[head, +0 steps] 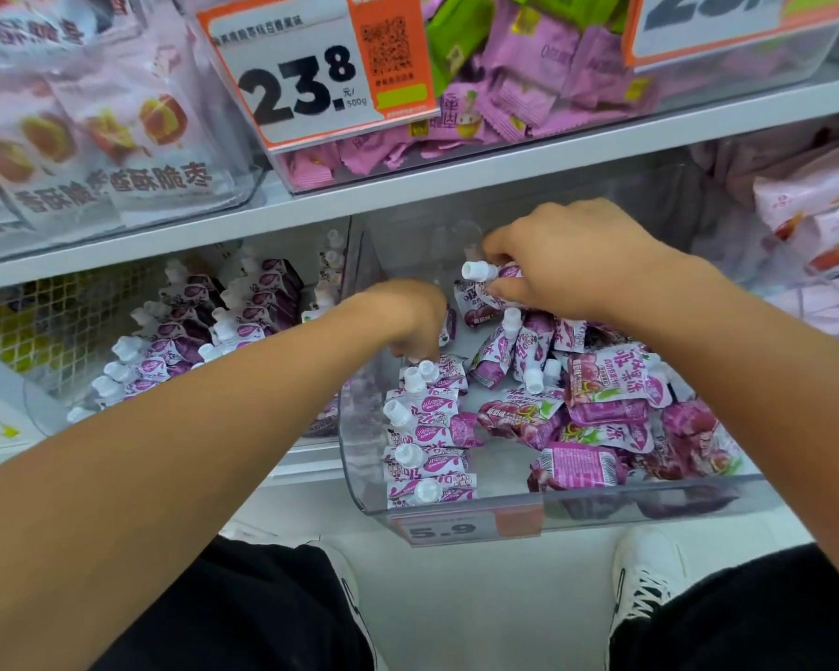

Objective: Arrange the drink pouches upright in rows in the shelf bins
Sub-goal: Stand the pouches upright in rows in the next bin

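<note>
Head view: I see my right hand (582, 263) pinching a purple-and-white spouted drink pouch (492, 283) by its neck, above the rear of the clear plastic shelf bin (456, 508). My left hand (415, 317) reaches down with curled fingers onto the back end of a row of upright pouches (427, 428) along the bin's left wall; whether it grips one I cannot tell. Loose pouches (601, 418) lie heaped at right. The neighbouring left bin (354, 244) holds standing rows of pouches (214, 331).
</note>
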A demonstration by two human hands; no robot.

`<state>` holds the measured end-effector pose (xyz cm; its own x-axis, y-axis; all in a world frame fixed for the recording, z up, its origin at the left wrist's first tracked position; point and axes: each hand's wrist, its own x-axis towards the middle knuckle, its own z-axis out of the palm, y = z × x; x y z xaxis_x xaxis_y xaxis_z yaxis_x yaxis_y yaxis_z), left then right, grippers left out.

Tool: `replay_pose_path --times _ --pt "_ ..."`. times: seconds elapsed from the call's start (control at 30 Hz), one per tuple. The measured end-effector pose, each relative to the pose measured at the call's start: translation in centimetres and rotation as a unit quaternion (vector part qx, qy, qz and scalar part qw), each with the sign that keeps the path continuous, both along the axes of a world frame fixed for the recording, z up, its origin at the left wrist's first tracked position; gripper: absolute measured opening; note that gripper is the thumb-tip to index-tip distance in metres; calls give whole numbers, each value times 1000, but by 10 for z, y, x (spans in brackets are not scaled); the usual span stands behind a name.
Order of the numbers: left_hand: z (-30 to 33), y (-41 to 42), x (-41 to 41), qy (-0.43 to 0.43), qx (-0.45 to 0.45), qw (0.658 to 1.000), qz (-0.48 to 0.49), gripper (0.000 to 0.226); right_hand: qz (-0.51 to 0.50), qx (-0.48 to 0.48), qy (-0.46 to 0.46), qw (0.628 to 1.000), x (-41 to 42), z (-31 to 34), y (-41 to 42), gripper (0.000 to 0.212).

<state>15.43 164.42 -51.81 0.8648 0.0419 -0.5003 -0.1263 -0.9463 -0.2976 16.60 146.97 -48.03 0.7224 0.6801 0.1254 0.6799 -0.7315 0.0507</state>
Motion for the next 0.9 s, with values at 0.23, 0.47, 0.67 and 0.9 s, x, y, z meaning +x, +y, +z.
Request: replay_pose_path --times 0.23,0.47,0.67,0.9 --pt "12 11 -8 -29 -56 997 -32 21 32 66 -6 997 4 -8 3 17" --pt "39 28 -55 -53 -131 989 -44 33 63 227 152 960 5 -30 36 6" --pt "30 31 -63 -144 -131 980 -35 31 45 48 207 976 11 -47 67 33" --pt "27 34 -40 -199 -152 968 -33 23 11 -10 289 957 19 -24 49 58"
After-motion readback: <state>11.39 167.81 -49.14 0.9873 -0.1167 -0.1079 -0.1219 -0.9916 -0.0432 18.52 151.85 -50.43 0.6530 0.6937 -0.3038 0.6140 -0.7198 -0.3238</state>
